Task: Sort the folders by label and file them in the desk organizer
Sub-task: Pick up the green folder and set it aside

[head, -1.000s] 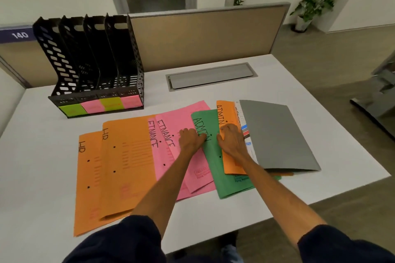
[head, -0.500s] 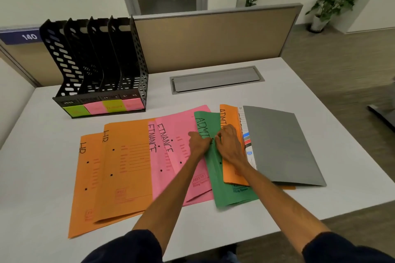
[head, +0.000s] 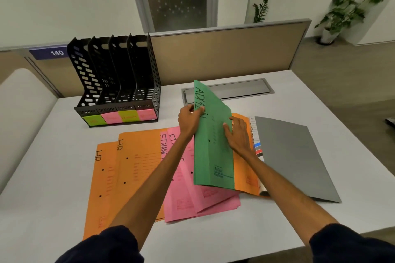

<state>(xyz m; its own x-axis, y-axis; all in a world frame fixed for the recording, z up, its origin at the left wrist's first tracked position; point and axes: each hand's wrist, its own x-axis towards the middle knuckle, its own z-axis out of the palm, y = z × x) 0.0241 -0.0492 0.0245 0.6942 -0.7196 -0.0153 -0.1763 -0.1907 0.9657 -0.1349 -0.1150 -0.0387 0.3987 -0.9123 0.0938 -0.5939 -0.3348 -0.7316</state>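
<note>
A green folder marked ADMIN [head: 211, 156] is tilted up off the desk. My left hand [head: 189, 118] grips its left edge near the top, and my right hand [head: 238, 134] presses flat on its face. Beneath it lies an orange ADMIN folder [head: 245, 175]. Two pink FINANCE folders [head: 192, 194] and two orange HR folders [head: 119, 177] lie fanned out to the left. A black desk organizer [head: 119, 83] with several empty slots and green and pink labels stands at the back left.
A grey folder [head: 295, 158] over a white sheet with colour tabs lies on the right of the white desk [head: 53, 177]. A metal cable hatch [head: 241, 89] sits behind the folders, before the tan partition [head: 224, 53]. Floor drops off right.
The green ADMIN folder was flat on the desk; my left hand has gripped its edge and lifted it upright. My right hand has shifted onto its face.
</note>
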